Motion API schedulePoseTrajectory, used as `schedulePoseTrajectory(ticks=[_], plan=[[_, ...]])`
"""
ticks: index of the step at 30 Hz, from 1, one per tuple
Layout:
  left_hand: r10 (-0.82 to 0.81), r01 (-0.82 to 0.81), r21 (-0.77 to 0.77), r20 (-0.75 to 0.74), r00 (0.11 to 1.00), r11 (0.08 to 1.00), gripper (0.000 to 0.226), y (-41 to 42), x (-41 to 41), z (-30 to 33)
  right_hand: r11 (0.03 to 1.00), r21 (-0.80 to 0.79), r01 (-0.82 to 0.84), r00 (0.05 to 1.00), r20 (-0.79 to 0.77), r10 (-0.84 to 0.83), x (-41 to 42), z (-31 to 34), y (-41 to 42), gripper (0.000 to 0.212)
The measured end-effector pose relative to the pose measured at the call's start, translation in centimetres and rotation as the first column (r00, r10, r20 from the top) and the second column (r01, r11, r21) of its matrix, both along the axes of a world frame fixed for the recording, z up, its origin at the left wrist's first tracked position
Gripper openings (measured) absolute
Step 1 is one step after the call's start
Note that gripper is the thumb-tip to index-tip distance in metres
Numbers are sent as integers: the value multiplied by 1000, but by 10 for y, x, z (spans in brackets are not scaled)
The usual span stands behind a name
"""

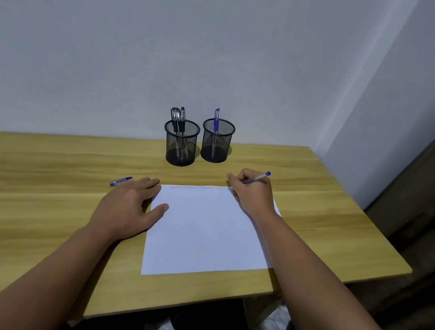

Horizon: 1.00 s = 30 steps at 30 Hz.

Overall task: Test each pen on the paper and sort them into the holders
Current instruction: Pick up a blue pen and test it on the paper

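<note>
Head view: wooden table (44,169) against a pale wall (143,44). White paper (207,230) lies flat in the middle, faint scribbles along its far edge.

Right hand (254,192) sits at the paper's far right corner, fingers curled round a blue pen (260,177), tip down at the paper's edge, cap end sticking up and out to the right past the knuckles. Whether the tip actually touches the sheet can't be told, the fingers hide it.

Left hand (129,206) lies flat, palm down, fingers straight and spread, holding nothing. Thumb rests on the paper's left edge, the rest of the hand on the table.

A second blue pen (120,181) lies loose on the table just beyond the left fingertips, not touched.

Two black mesh holders stand at the back, near the wall, side by side and just apart. Left holder (180,143) has a few black pens (178,118) upright in it. Right holder (217,141) has one blue pen (216,120) standing in it.

Dark floor (417,274) to the right of the table.
</note>
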State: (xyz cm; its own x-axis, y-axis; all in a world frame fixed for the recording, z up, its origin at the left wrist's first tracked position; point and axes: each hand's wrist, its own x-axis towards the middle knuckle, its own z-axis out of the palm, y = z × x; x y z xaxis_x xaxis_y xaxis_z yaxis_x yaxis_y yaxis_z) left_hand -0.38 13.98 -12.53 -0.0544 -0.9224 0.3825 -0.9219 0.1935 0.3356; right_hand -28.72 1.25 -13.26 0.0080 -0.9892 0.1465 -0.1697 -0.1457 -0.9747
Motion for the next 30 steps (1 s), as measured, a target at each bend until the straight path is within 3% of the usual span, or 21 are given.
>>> schedulePoseTrajectory(ticks=[18, 30], plan=[[19, -20, 36, 16, 1000, 999, 67, 1, 0, 2, 999, 20, 42, 998, 48, -42, 1, 3, 2, 45], [13, -13, 45, 4, 1000, 999, 71, 3, -1, 5, 999, -7, 41, 998, -45, -41, 1, 5, 6, 40]])
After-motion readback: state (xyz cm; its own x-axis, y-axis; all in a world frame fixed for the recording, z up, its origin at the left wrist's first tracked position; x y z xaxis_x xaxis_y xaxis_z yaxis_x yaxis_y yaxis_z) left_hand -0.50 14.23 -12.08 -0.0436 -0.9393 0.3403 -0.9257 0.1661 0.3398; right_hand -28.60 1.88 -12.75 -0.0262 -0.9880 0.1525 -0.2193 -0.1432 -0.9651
